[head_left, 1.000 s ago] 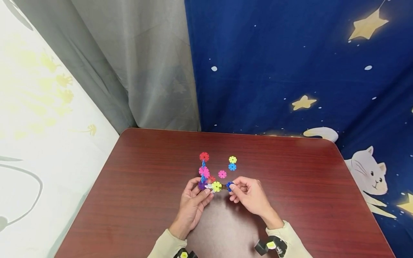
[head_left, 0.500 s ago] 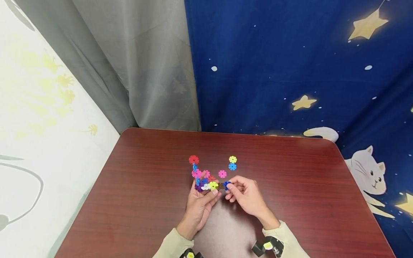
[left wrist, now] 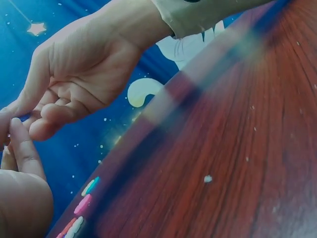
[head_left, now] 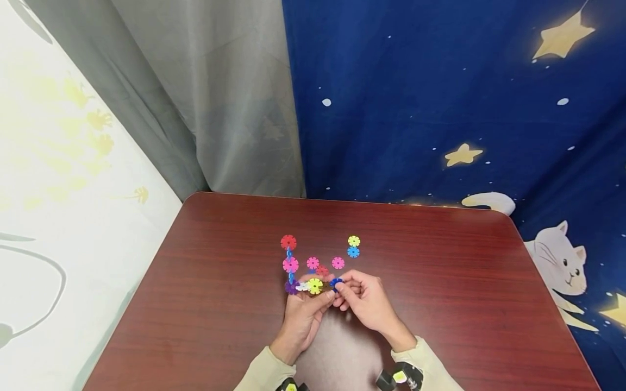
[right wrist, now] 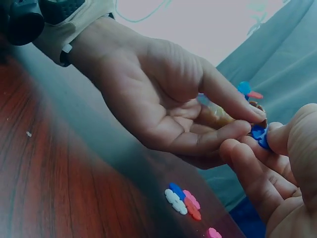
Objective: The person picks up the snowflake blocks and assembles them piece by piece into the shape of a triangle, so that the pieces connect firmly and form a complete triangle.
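An L-shaped chain of interlocking notched plastic discs is held up over the table. Its red disc (head_left: 288, 242) tops an arm running through a pink disc (head_left: 290, 264) and blue ones to the purple disc (head_left: 292, 287). From that corner, white, yellow (head_left: 314, 286) and brown discs lead right to a dark blue disc (head_left: 336, 283). My left hand (head_left: 303, 321) grips the chain near the brown disc, its fingers behind the lower row. The right hand (head_left: 370, 304) pinches the dark blue disc (right wrist: 259, 135) between thumb and fingers. Both hands' fingertips meet closely there.
Loose discs lie beyond the hands: pink (head_left: 338, 263), another pink (head_left: 313, 263), red (head_left: 321, 270), blue (head_left: 354, 252) and yellow (head_left: 354, 240). A white disc (right wrist: 176, 202) shows in the right wrist view. Curtains hang behind the table (head_left: 440, 260).
The chain has shifted left with the right hand. My left hand has moved its grip from near the purple and white discs rightward along the row, closer to the dark blue disc.
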A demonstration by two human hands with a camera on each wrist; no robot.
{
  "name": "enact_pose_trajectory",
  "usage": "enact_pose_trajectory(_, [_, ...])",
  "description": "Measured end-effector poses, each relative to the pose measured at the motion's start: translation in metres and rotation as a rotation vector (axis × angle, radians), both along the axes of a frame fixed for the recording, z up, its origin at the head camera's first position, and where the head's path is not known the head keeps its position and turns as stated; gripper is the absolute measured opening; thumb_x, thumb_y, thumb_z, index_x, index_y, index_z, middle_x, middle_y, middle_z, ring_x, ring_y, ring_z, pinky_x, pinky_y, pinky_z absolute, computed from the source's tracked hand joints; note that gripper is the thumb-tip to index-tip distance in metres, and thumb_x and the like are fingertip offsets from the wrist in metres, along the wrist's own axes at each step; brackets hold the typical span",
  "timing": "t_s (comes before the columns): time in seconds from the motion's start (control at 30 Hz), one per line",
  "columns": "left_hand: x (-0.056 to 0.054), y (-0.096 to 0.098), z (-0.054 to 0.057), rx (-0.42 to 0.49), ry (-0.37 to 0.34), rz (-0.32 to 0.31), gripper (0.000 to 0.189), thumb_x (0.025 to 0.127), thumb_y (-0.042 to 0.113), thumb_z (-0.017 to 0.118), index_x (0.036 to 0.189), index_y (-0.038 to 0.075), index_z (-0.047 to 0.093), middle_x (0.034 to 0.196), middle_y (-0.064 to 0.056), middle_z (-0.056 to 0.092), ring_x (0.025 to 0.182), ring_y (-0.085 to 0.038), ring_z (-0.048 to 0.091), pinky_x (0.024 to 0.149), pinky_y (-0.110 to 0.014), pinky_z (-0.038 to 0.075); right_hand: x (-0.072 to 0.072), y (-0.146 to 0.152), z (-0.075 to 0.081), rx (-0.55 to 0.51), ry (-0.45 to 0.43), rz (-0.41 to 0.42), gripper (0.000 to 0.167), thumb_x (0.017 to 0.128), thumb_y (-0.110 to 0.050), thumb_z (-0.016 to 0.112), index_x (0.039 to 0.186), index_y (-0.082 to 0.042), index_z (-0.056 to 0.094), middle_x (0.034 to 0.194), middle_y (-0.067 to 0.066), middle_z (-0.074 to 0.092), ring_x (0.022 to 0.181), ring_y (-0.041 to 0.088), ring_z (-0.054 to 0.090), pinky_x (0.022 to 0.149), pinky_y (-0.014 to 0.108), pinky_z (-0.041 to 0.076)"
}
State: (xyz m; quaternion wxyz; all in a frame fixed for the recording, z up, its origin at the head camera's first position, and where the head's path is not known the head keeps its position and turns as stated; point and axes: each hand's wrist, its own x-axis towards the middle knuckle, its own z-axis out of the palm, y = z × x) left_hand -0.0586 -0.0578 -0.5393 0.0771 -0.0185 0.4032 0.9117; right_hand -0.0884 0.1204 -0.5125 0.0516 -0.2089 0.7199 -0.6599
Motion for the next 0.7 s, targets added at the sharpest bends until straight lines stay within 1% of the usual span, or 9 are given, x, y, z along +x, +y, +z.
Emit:
enact_pose_trajectory(0.13, [0.000,-0.002,0.000,-0.067,-0.016,0.007,0.030,0.092,-0.011,0.071,0.112,0.011,0.066,0.123,-0.006,0.075,0.105,-0.015,0.077,0.094,-0.031,0.064,0.000,0.000,0.000,0.058,0.022,-0.014,0.008,0.103,-0.007,0.068,0.102,0.000,0.073,0.077,0.016,0.077,0.059,0.028,0.075,0.048,0.047,0.062])
enact_pose_trajectory(0.2, [0.000,-0.003,0.001,-0.100,-0.015,0.010,0.031,0.091,-0.012,0.071,0.110,0.013,0.069,0.123,-0.008,0.075,0.105,-0.015,0.076,0.094,-0.030,0.064,0.000,0.000,0.000,0.088,0.041,-0.020,0.007,0.102,-0.008,0.069,0.101,-0.002,0.074,0.076,0.014,0.077,0.059,0.029,0.074,0.049,0.045,0.062])
enact_pose_trajectory(0.33, [0.000,-0.007,0.001,-0.138,0.006,0.014,0.032,0.091,-0.013,0.072,0.110,0.012,0.073,0.124,-0.010,0.075,0.106,-0.015,0.076,0.094,-0.032,0.064,-0.002,0.003,-0.001,0.130,0.061,-0.007,0.007,0.101,-0.010,0.072,0.101,-0.005,0.075,0.075,0.012,0.078,0.059,0.032,0.074,0.051,0.044,0.063])
enact_pose_trajectory(0.43, [0.000,-0.010,0.001,-0.150,0.017,0.011,0.031,0.090,-0.013,0.073,0.110,0.012,0.074,0.124,-0.010,0.075,0.106,-0.016,0.076,0.095,-0.033,0.064,-0.004,0.006,-0.003,0.141,0.046,0.006,0.007,0.101,-0.012,0.073,0.102,-0.006,0.076,0.078,0.015,0.078,0.062,0.034,0.075,0.053,0.045,0.064])
enact_pose_trajectory(0.53, [0.001,-0.014,0.001,-0.153,0.012,0.007,0.031,0.091,-0.012,0.072,0.108,0.014,0.074,0.122,-0.008,0.077,0.105,-0.015,0.076,0.095,-0.034,0.064,-0.007,0.010,-0.004,0.154,0.030,0.003,0.007,0.101,-0.013,0.073,0.104,-0.007,0.076,0.082,0.018,0.078,0.064,0.036,0.075,0.055,0.045,0.065])
enact_pose_trajectory(0.6, [0.001,-0.017,0.001,-0.151,0.014,0.006,0.032,0.092,-0.012,0.071,0.107,0.016,0.073,0.121,-0.006,0.077,0.106,-0.015,0.076,0.095,-0.034,0.064,-0.010,0.014,-0.004,0.167,0.031,-0.006,0.009,0.101,-0.012,0.073,0.105,-0.005,0.076,0.082,0.019,0.077,0.064,0.036,0.075,0.055,0.042,0.065])
enact_pose_trajectory(0.7, [0.001,-0.021,0.000,-0.155,0.003,0.011,0.032,0.091,-0.013,0.069,0.106,0.015,0.072,0.119,-0.005,0.077,0.105,-0.015,0.076,0.095,-0.034,0.064,-0.016,0.018,-0.006,0.195,0.043,-0.021,0.013,0.101,-0.013,0.074,0.106,-0.002,0.075,0.082,0.018,0.077,0.064,0.035,0.075,0.054,0.037,0.064])
